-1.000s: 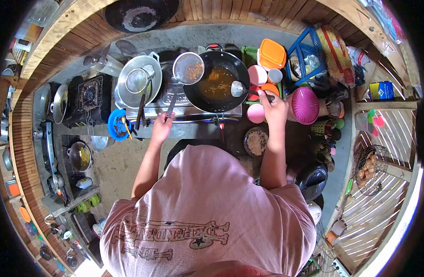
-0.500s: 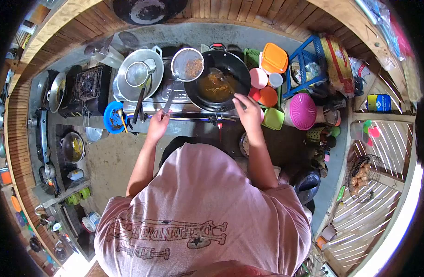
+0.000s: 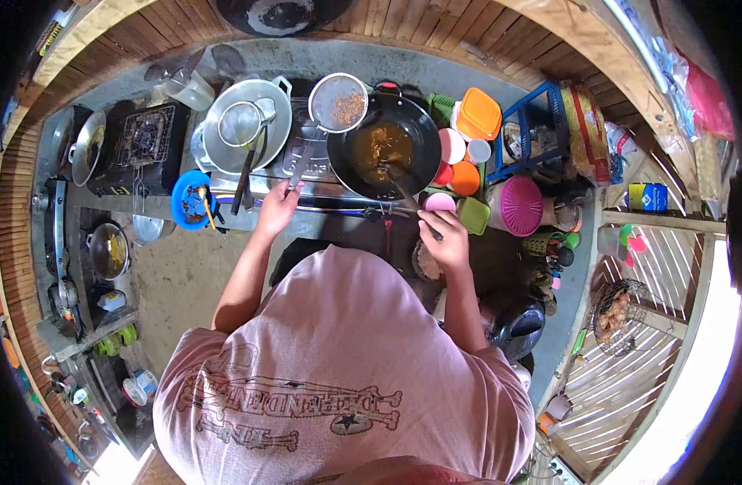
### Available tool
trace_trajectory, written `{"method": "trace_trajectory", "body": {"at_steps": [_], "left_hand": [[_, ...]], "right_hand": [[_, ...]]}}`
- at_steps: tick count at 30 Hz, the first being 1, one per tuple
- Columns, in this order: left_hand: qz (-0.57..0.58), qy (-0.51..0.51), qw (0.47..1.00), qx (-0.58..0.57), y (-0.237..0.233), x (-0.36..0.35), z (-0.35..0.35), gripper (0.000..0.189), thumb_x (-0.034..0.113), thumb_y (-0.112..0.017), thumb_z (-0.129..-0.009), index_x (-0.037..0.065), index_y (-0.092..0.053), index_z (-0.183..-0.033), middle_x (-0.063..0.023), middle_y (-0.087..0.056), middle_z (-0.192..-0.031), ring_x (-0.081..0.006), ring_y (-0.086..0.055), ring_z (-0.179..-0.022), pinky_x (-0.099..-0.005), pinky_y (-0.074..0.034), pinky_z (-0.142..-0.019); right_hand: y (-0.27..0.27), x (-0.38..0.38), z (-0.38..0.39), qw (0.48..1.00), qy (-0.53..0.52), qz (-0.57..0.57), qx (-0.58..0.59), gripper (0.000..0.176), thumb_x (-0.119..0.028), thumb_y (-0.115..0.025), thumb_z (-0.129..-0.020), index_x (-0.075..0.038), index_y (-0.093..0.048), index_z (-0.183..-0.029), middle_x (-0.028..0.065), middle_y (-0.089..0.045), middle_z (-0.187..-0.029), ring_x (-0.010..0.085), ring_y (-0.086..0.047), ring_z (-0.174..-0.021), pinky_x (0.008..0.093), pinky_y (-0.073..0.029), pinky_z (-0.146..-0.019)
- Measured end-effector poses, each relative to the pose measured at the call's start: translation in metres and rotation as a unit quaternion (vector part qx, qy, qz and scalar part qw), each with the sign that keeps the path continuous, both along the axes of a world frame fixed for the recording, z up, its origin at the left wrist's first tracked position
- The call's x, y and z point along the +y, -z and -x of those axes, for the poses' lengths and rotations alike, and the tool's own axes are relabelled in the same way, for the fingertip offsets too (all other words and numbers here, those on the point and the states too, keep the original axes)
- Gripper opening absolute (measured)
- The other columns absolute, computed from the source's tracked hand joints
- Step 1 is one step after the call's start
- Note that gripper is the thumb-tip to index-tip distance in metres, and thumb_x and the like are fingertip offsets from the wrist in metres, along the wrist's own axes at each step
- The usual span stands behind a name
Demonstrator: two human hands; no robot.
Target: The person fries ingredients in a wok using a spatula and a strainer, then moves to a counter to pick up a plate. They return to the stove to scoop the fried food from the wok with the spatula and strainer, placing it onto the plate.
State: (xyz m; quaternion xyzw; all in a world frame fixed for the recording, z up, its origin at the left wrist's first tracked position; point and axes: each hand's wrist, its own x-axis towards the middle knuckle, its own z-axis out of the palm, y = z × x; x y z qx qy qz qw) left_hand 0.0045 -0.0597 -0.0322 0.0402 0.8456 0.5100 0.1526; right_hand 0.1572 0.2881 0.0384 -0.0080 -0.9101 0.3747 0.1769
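Observation:
My left hand [image 3: 280,208] is closed around the handle of a round mesh strainer [image 3: 338,103], which holds brown fried bits and is over the left edge of the black wok. In the black wok [image 3: 423,141] there is brown oil with food pieces in it. My right hand [image 3: 444,236] grips the handle of a ladle [image 3: 403,192] whose head dips into the oil near the front of the wok. The wok stands on the right side of a silver gas stove [image 3: 310,166].
Left of the strainer, a large metal pot [image 3: 283,121] holds another strainer [image 3: 240,124]. A blue bowl [image 3: 179,212] sits at the stove's front left. Right of the wok are an orange container [image 3: 480,113], a blue rack [image 3: 554,121] and a pink lid [image 3: 521,206].
My right hand has moved down to the right and is now closed on the ladle handle, with the ladle angled toward me. The camera view has shifted slightly.

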Motion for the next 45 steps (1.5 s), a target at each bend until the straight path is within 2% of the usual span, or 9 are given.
{"method": "trace_trajectory", "body": {"at_steps": [5,7,10,16,23,31,41,43,45], "left_hand": [[-0.01,0.026,0.999,-0.042,0.003,-0.008,0.017,0.025,0.019,-0.056,-0.097,0.005,-0.068,-0.114,0.0048,-0.051,-0.069,-0.006,-0.044,-0.064,-0.0257,-0.036,-0.057],[-0.005,0.05,0.998,-0.024,0.01,-0.012,0.023,0.028,0.024,-0.057,-0.097,0.004,-0.066,-0.114,-0.0019,-0.053,-0.062,-0.0113,-0.047,-0.056,-0.0328,-0.038,-0.054],[-0.001,0.065,0.998,-0.019,-0.005,-0.012,0.027,0.028,0.025,-0.057,-0.097,0.004,-0.065,-0.113,-0.002,-0.053,-0.062,-0.0114,-0.047,-0.056,-0.0328,-0.038,-0.054],[-0.056,0.073,0.994,-0.053,0.007,-0.019,0.037,0.026,0.024,-0.057,-0.096,0.005,-0.066,-0.112,-0.0012,-0.056,-0.068,-0.011,-0.049,-0.06,-0.0315,-0.039,-0.056],[-0.093,0.105,0.987,-0.082,-0.002,-0.023,0.048,0.023,0.022,-0.053,-0.1,0.005,-0.064,-0.111,0.0036,-0.049,-0.066,-0.0065,-0.044,-0.058,-0.0269,-0.036,-0.053],[-0.082,0.136,0.984,-0.074,0.003,-0.031,0.057,0.024,0.023,-0.053,-0.1,0.005,-0.064,-0.111,0.0011,-0.05,-0.064,-0.0092,-0.048,-0.057,-0.029,-0.038,-0.053],[-0.047,0.133,0.988,-0.067,-0.007,-0.04,0.062,0.026,0.024,-0.052,-0.1,0.004,-0.064,-0.111,-0.0017,-0.053,-0.064,-0.0122,-0.052,-0.058,-0.0316,-0.04,-0.055],[-0.044,0.129,0.989,-0.063,-0.009,-0.041,0.063,0.026,0.024,-0.052,-0.1,0.005,-0.064,-0.112,-0.002,-0.054,-0.064,-0.0126,-0.052,-0.058,-0.0319,-0.04,-0.055],[-0.022,0.133,0.99,-0.04,-0.01,-0.042,0.066,0.025,0.024,-0.052,-0.1,0.004,-0.065,-0.111,-0.0035,-0.055,-0.065,-0.0137,-0.053,-0.058,-0.0326,-0.041,-0.055]], "right_hand": [[-0.025,0.006,-0.006,0.999,0.031,-0.017,-0.035,0.021,-0.012,-0.072,-0.082,-0.006,-0.075,-0.102,0.0142,-0.073,-0.1,0.032,-0.068,-0.095,0.0393,-0.053,-0.087],[-0.034,0.003,-0.007,0.997,0.026,-0.045,-0.062,0.021,-0.013,-0.072,-0.082,-0.007,-0.075,-0.102,0.014,-0.073,-0.1,0.0319,-0.068,-0.095,0.0395,-0.054,-0.087],[-0.039,-0.009,-0.005,0.992,0.02,-0.081,-0.096,0.02,-0.014,-0.071,-0.082,-0.008,-0.075,-0.101,0.0133,-0.072,-0.1,0.0314,-0.068,-0.095,0.0393,-0.054,-0.086],[-0.002,-0.033,0.017,0.995,0.05,-0.082,-0.035,0.018,-0.013,-0.07,-0.085,-0.007,-0.075,-0.101,0.0133,-0.072,-0.097,0.0309,-0.069,-0.09,0.0393,-0.054,-0.081],[-0.033,-0.055,0.015,0.987,0.101,-0.123,-0.024,0.017,-0.01,-0.072,-0.081,-0.007,-0.074,-0.098,0.0094,-0.073,-0.096,0.0292,-0.068,-0.09,0.0388,-0.055,-0.08],[-0.047,-0.069,-0.004,0.979,0.114,-0.159,-0.049,0.018,-0.007,-0.074,-0.077,-0.008,-0.075,-0.094,0.0083,-0.073,-0.093,0.0279,-0.068,-0.088,0.0382,-0.055,-0.077],[-0.009,-0.072,0.019,0.981,0.191,-0.036,-0.015,0.02,-0.008,-0.073,-0.082,-0.004,-0.075,-0.102,0.0142,-0.072,-0.094,0.0302,-0.068,-0.091,0.0373,-0.053,-0.081],[-0.018,-0.073,0.017,0.962,0.274,-0.014,-0.016,0.021,-0.008,-0.073,-0.085,-0.002,-0.074,-0.105,0.0152,-0.072,-0.094,0.0277,-0.069,-0.087,0.0346,-0.053,-0.08],[-0.016,-0.065,0.013,0.956,0.294,0.0,0.0,0.021,-0.009,-0.073,-0.086,-0.002,-0.074,-0.105,0.0151,-0.072,-0.094,0.0257,-0.07,-0.086,0.0336,-0.053,-0.08]]}}
